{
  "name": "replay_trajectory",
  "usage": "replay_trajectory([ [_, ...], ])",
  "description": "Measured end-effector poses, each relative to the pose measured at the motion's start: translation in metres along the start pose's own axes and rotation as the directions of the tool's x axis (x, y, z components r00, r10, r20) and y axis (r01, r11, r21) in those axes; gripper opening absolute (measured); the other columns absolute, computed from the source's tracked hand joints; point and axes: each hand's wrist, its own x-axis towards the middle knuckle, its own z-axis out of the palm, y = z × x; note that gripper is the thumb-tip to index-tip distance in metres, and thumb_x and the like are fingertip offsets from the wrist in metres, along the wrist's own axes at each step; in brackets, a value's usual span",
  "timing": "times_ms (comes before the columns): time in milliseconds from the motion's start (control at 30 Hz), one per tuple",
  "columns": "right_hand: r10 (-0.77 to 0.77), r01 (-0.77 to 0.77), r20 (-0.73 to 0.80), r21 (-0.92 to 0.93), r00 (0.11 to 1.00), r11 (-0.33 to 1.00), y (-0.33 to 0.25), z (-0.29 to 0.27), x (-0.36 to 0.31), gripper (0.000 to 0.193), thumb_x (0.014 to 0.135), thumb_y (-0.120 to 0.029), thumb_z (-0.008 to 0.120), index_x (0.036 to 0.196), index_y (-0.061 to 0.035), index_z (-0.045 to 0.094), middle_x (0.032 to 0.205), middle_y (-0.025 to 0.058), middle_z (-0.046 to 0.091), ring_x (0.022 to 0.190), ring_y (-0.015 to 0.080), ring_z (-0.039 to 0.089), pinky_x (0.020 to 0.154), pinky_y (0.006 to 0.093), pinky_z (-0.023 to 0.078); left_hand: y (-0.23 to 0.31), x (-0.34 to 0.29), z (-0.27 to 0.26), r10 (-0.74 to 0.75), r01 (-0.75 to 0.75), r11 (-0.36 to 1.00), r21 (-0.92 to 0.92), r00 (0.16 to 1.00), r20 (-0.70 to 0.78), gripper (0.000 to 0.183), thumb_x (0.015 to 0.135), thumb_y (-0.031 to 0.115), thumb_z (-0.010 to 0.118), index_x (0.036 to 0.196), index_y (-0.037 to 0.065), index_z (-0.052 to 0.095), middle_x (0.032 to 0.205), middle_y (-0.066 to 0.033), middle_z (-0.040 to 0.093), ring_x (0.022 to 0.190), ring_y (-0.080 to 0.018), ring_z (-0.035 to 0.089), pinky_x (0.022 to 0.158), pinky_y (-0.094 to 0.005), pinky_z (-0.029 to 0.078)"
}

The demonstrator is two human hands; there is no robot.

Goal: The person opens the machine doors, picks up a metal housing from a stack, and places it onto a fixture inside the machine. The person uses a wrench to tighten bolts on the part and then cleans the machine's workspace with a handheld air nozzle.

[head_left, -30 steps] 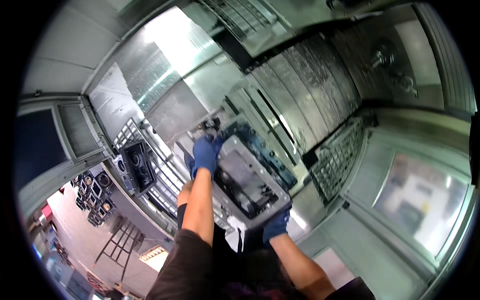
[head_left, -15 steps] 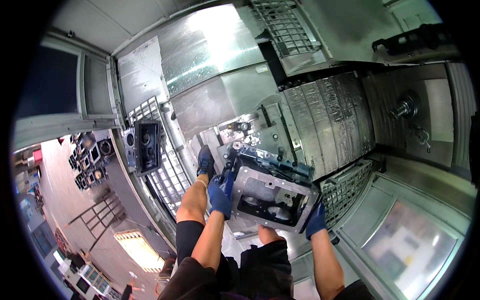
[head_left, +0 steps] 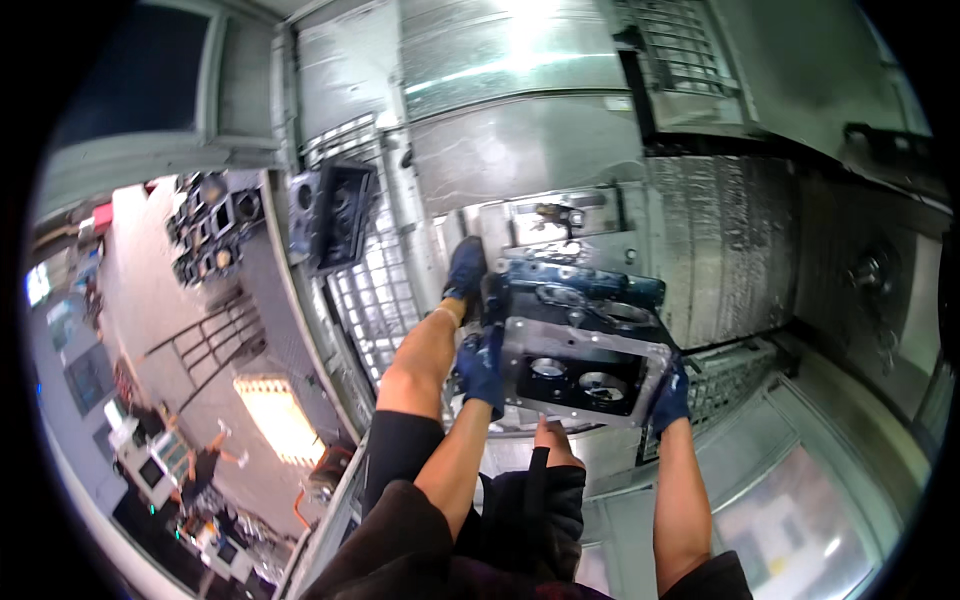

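You have the metal housing point(head_left: 590, 338) in front of you, between your knees and the machine's metal bed, its rectangular opening and grey bolt-holed flange facing you; whether its weight rests on anything underneath is hidden. Your gloved left hand point(head_left: 480, 376) clasps its left end and your gloved right hand point(head_left: 671, 398) clasps its right end, each closed about as far as the wall lets it, though the fingertips are out of sight. It looks like a casting, so expect it to be heavy and fully stiff, not fragile as a whole, though the machined flange could nick. The wet-looking sheen on the bluish block point(head_left: 585, 278) just behind suggests a slippery film, and you cannot tell whether the two are joined. The two short ends seem the best hold: palms flat on the walls, fingers hooked low, clear of the flange edge.
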Motion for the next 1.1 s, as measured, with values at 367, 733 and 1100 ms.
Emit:
replay_trajectory([
  [367,0.035,-0.024,-0.110,0.096,0.993,0.995,0.012,0.002,-0.006,0.050,0.090,-0.052,0.045,0.120,-0.0138,0.057,0.114,0.0023,0.060,0.093,0.0191,0.056,0.075,0.0335,0.046,-0.007,0.005,0.031,0.279,-0.172,0.915,0.365,0.923,-0.264,0.048,0.092,0.040,0.043,0.084,-0.002,0.066,0.085,-0.0238,0.064,0.077,-0.0371,0.061,0.070,-0.0434,0.045],
  [733,-0.056,0.043,0.049,0.232,0.997,0.972,0.018,0.010,0.010,0.056,0.091,-0.054,0.041,0.124,-0.0107,0.056,0.122,0.0048,0.057,0.107,0.0254,0.051,0.095,0.0348,0.039,0.024,-0.009,0.026,0.160,0.013,0.928,0.371,0.889,-0.430,0.050,0.091,0.043,0.042,0.082,0.002,0.068,0.082,-0.0221,0.064,0.076,-0.0425,0.061,0.070,-0.0448,0.047],
  [1100,-0.211,0.183,0.089,0.254,0.973,0.950,0.022,0.001,0.025,0.056,0.094,-0.048,0.039,0.129,-0.0055,0.050,0.126,0.0045,0.054,0.113,0.0160,0.048,0.100,0.0281,0.032,0.012,0.005,0.030,0.186,-0.107,0.945,0.309,0.953,-0.238,0.055,0.094,0.047,0.037,0.091,0.000,0.064,0.087,-0.0227,0.064,0.076,-0.0386,0.060,0.067,-0.0444,0.046],
])
